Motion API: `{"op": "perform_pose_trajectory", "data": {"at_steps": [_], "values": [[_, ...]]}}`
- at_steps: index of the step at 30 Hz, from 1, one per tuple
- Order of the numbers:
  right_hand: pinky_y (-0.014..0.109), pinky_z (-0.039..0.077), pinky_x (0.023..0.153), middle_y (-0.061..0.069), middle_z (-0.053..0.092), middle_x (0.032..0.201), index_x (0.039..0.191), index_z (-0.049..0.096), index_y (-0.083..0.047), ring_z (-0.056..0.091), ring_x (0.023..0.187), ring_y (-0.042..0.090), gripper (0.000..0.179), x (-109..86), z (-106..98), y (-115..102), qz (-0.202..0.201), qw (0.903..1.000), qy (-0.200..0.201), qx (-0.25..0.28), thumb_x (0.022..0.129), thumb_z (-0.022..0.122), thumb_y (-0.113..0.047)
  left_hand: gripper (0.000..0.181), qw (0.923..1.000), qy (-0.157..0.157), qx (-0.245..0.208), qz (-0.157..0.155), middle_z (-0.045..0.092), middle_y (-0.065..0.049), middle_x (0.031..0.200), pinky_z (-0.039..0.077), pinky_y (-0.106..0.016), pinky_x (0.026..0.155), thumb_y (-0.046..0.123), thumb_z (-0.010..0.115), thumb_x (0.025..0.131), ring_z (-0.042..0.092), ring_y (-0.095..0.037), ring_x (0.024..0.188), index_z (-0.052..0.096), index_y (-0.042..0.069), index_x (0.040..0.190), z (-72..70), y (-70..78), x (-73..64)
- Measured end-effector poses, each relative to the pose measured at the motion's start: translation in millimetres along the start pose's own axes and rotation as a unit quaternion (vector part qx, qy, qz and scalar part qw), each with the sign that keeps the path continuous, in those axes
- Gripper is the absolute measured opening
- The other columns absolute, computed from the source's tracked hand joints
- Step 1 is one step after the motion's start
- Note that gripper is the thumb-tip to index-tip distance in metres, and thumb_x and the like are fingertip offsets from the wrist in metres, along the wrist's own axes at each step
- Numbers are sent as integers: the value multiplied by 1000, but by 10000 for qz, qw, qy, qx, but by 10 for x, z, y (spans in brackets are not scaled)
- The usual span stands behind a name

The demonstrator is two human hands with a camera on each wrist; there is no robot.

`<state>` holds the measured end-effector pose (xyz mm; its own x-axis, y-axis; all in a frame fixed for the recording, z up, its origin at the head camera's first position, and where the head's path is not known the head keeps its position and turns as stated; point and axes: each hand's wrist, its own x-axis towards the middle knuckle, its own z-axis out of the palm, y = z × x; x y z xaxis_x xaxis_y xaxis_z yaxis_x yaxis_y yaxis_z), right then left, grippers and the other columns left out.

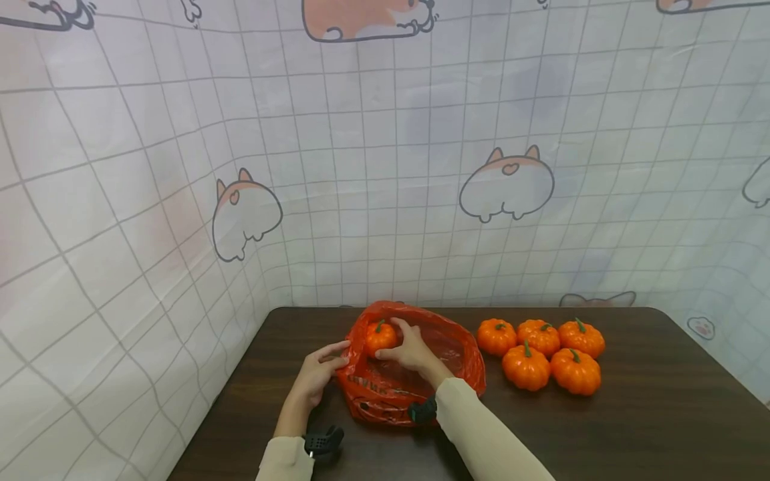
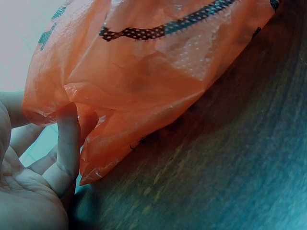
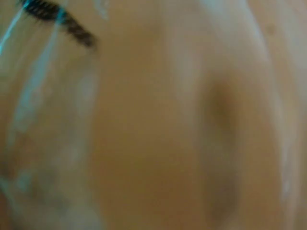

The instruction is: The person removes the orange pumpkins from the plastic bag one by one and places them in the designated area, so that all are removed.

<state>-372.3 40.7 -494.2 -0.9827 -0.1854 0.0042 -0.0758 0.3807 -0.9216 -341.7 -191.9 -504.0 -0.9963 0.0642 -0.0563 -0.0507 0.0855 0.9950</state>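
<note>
A red plastic bag lies on the table with its mouth spread wide. Inside it, at the left, sits a small orange pumpkin with a green stem. My left hand holds the bag's left edge; in the left wrist view its fingers pinch the thin plastic. My right hand reaches into the bag, thumb and fingers spread apart beside the pumpkin's right side. Blurred plastic fills the right wrist view and hides that hand there.
Several more orange pumpkins stand in a cluster to the right of the bag on the dark wooden table. A white gridded curtain with cartoon drawings hangs behind the table and along the left.
</note>
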Motion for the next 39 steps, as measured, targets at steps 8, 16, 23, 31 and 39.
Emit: {"op": "perform_pose_trajectory", "data": {"at_steps": [8,16,23,31,39], "values": [[62,43,106,25,34,142,149,47,-16,49,122,40,79,-12,29,-7,33,9998,102,-155,82,87,-23,38,10000,27,-32,-5,73,-7,98,53,-31,72,8,66,96,68,-15,82,68,7,134,5,-2,20],[58,44,109,22,47,142,143,49,-11,53,125,38,70,-11,43,-1,7,9996,237,-168,83,86,-20,38,10000,47,-2,10,74,-9,99,53,-31,73,8,66,97,68,-15,83,68,7,134,7,0,2],[57,45,109,18,55,142,144,47,-12,57,124,34,69,-31,2,19,-24,9997,156,-190,86,84,-23,39,10000,-26,-10,21,74,-7,98,53,-31,73,8,66,97,68,-16,82,67,6,135,7,8,-6],[51,54,93,19,46,150,143,48,-14,55,121,34,68,-113,-116,29,-46,9998,164,-52,86,84,-20,38,10000,-15,29,28,74,-9,100,53,-31,73,9,66,97,68,-16,83,67,7,135,17,18,-7],[60,45,106,21,47,149,141,50,-16,52,131,39,67,-193,-222,32,-239,9996,133,-67,84,85,-19,37,10000,34,45,67,74,-11,101,53,-32,72,8,66,97,67,-16,82,68,7,134,16,6,2]]}}
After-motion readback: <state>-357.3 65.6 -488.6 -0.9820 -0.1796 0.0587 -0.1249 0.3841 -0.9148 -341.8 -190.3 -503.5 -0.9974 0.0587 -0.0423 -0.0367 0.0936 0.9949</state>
